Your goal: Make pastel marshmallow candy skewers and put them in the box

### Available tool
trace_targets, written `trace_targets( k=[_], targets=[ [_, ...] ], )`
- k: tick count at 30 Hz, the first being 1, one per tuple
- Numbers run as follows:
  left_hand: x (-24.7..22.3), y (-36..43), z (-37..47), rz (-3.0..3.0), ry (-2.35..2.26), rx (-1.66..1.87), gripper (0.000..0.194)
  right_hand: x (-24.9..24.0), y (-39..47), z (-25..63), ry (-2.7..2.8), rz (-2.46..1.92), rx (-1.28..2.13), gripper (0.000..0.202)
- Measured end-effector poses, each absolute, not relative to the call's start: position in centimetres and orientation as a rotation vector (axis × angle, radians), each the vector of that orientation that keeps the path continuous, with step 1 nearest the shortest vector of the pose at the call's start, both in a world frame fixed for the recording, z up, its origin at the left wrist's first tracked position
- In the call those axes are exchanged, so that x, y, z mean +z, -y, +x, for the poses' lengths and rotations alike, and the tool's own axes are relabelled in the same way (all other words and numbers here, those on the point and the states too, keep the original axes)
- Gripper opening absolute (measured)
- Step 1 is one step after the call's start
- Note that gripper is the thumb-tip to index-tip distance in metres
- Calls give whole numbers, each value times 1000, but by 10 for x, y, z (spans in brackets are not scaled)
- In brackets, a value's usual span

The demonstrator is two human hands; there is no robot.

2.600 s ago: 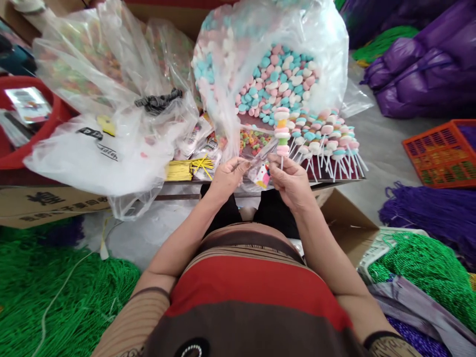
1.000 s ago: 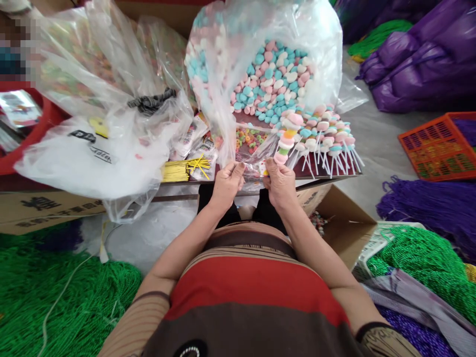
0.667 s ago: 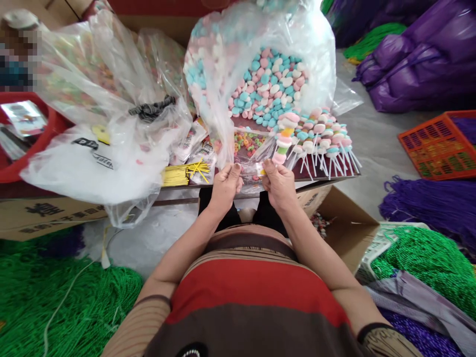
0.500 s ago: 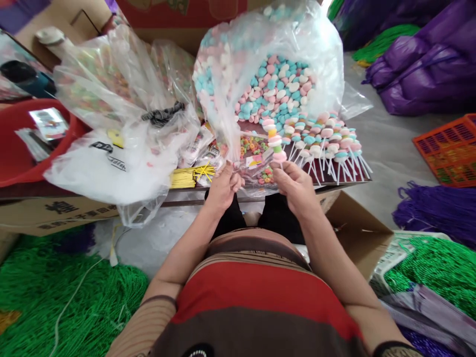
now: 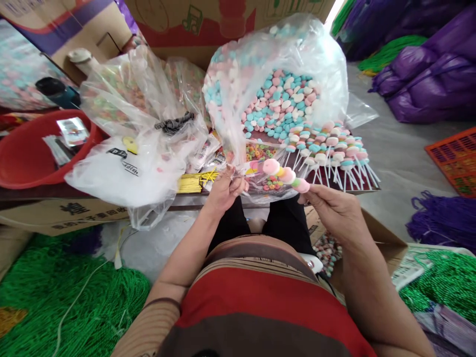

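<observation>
Between its fingers, my right hand [image 5: 330, 206] grips the stick end of a candy skewer [image 5: 286, 174]. The skewer lies tilted, its tip toward the left, with pink, white, yellow and green sweets threaded on it. My left hand [image 5: 227, 191] pinches the edge of a small clear packaging bag [image 5: 247, 169] with a coloured print. The skewer's tip overlaps the bag; whether it is inside I cannot tell. Below them are ring-shaped candies [image 5: 272, 183] in clear plastic. Yellow twist ties [image 5: 190, 182] lie beside my left hand.
Finished-looking candy skewers [image 5: 327, 148] are piled at the table's right. Behind stands a large open bag of pastel candies [image 5: 286, 99]. A red basin [image 5: 26, 163] sits at the left. An open carton [image 5: 383, 238] stands on the floor at right, near green cord bundles [image 5: 442, 277].
My right hand has moved right and down, and the skewer has gone from upright to tilted leftward toward the bag. My left hand stays pinched at nearly the same place. The camera view has shifted.
</observation>
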State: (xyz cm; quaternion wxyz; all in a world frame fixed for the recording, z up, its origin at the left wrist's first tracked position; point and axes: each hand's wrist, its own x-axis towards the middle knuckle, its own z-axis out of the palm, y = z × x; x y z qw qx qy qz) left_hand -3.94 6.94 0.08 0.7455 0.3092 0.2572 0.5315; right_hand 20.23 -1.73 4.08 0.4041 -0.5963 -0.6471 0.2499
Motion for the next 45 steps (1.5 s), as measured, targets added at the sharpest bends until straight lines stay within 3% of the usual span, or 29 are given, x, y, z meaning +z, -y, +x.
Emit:
trace_targets(
  k=[7, 13, 19, 25, 33, 45],
  targets=[
    [1, -73, -44, 670, -658, 1122, 48, 53, 18, 220, 1807, -1484, 480, 16],
    [2, -76, -45, 721, -701, 1087, 51, 56, 21, 229, 1652, -1494, 410, 4],
    [0, -75, -44, 657, -666, 1091, 48, 48, 23, 228, 1384, -1351, 589, 14],
    [0, -73, -42, 589, -680, 1057, 42, 43, 24, 223, 1458, -1433, 653, 12],
    [-1, -74, -46, 733, -672, 1042, 52, 54, 29, 236, 1644, -1502, 415, 4],
    [-3, -75, -55, 967, -714, 965, 56, 54, 26, 248, 1913, -1454, 379, 26]
  ],
)
